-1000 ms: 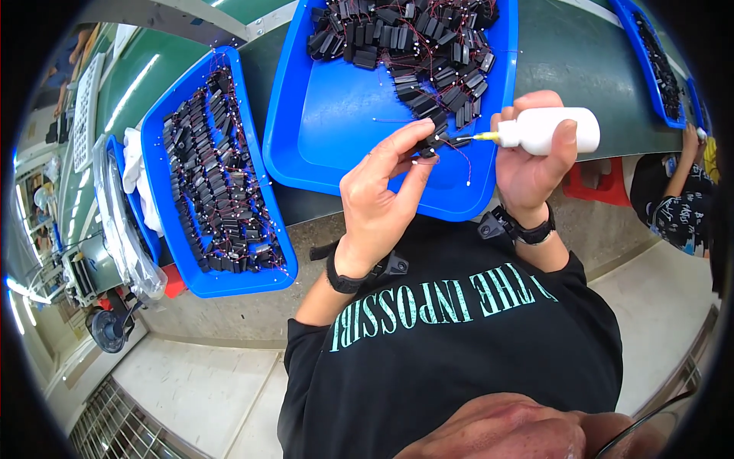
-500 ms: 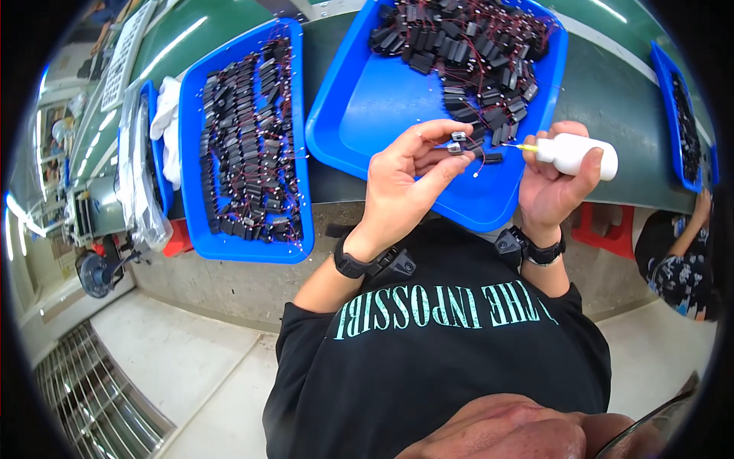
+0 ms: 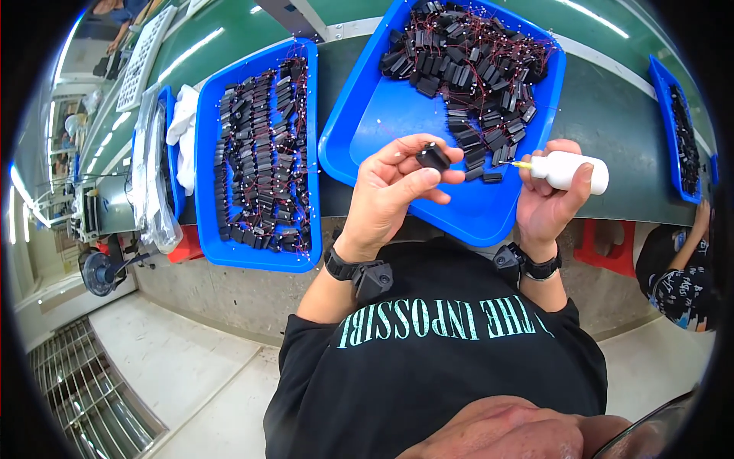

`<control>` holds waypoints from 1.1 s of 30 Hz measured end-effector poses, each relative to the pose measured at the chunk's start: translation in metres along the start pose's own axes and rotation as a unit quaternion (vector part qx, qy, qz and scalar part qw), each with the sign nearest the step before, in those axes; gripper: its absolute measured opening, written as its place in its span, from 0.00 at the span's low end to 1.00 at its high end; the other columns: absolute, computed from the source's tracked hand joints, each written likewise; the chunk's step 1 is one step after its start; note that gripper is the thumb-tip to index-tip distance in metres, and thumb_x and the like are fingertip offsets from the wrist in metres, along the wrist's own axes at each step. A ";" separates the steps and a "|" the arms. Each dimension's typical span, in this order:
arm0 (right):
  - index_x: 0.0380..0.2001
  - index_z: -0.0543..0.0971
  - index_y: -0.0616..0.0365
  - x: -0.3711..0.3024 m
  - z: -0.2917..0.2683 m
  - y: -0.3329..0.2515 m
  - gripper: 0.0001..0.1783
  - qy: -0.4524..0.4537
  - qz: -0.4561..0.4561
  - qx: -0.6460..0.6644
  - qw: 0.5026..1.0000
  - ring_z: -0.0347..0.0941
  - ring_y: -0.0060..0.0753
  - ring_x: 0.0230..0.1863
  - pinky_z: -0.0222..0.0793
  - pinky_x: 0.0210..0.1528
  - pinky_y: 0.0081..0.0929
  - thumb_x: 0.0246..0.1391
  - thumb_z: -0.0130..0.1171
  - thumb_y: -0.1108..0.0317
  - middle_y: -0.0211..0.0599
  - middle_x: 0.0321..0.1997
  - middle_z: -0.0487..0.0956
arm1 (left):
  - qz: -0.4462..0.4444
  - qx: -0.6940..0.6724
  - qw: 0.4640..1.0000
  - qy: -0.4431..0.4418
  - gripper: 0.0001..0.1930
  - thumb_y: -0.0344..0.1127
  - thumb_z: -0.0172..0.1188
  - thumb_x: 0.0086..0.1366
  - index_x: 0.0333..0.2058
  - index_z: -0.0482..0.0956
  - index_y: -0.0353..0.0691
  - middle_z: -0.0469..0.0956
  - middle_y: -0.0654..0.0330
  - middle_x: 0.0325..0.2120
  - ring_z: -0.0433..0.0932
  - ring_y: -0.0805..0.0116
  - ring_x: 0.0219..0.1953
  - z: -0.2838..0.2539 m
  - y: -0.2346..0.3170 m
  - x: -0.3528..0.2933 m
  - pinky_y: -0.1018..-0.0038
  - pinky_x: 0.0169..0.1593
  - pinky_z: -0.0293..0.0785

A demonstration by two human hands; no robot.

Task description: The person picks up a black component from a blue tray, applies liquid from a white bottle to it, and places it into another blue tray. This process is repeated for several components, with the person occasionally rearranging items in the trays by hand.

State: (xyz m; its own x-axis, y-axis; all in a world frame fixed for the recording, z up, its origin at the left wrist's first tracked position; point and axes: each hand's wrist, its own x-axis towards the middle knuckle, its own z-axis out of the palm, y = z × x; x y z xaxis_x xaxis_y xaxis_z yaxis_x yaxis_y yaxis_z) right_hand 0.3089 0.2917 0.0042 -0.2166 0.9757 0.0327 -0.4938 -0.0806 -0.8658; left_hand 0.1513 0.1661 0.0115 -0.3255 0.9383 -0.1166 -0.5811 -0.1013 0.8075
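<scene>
Between the fingertips of my left hand (image 3: 388, 187) is a small black block-shaped part (image 3: 433, 157), tilted above the near end of a blue tray (image 3: 359, 126). My right hand (image 3: 544, 206) is wrapped round a white squeeze bottle (image 3: 569, 171) lying on its side in the grip. The bottle's thin needle tip on a yellowish base (image 3: 523, 164) points left, apart from the held part. Just beyond the needle, several black parts (image 3: 485, 141) with thin red wires lie in rows, and a looser heap of them fills the tray's far end.
Left of this tray stands a second blue tray (image 3: 315, 229) with black wired parts in rows. Clear plastic bags (image 3: 157, 183) and a white cloth (image 3: 183, 130) lie farther left. Another blue tray (image 3: 664, 99) sits at far right, near another person's arm (image 3: 692, 241). A red stool (image 3: 608, 249) stands below the table.
My left hand has moved left, and the part in it is turned so that a black side shows instead of light metallic ends. The right hand still holds the bottle, with little movement.
</scene>
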 end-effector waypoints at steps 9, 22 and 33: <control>0.43 0.71 0.60 -0.002 -0.004 0.007 0.32 -0.054 -0.025 0.006 0.998 0.54 0.18 0.18 0.59 0.27 0.20 0.59 0.46 0.38 0.28 0.22 0.65 | -0.005 -0.085 0.996 -0.001 0.22 0.28 0.61 0.60 0.52 0.69 0.32 0.76 0.44 0.46 0.82 0.58 0.41 -0.012 -0.003 -0.006 0.75 0.34 0.83; 0.58 0.60 0.65 -0.019 0.029 0.007 0.41 -0.301 -0.381 -0.211 0.848 0.79 0.40 0.45 0.55 0.66 0.44 0.49 0.67 0.53 0.51 0.42 0.80 | 0.019 -0.023 1.000 0.002 0.22 0.25 0.58 0.62 0.55 0.66 0.33 0.77 0.47 0.45 0.81 0.61 0.44 0.001 0.002 -0.008 0.73 0.41 0.82; 0.63 0.51 0.58 -0.036 0.027 0.008 0.40 -0.197 -0.302 -0.174 0.916 0.78 0.45 0.40 0.67 0.56 0.47 0.60 0.50 0.43 0.54 0.44 0.76 | 0.037 0.045 0.997 -0.041 0.21 0.22 0.60 0.61 0.53 0.69 0.34 0.78 0.55 0.44 0.80 0.67 0.44 0.012 -0.007 -0.028 0.73 0.46 0.79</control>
State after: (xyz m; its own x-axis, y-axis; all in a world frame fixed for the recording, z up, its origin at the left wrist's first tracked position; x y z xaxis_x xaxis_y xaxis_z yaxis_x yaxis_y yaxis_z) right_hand 0.2900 0.2503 0.0096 -0.3135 0.6660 0.6769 -0.3408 0.5864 -0.7348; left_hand 0.1729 0.1444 0.0161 -0.3015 0.9534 -0.0103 -0.4869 -0.1446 0.8614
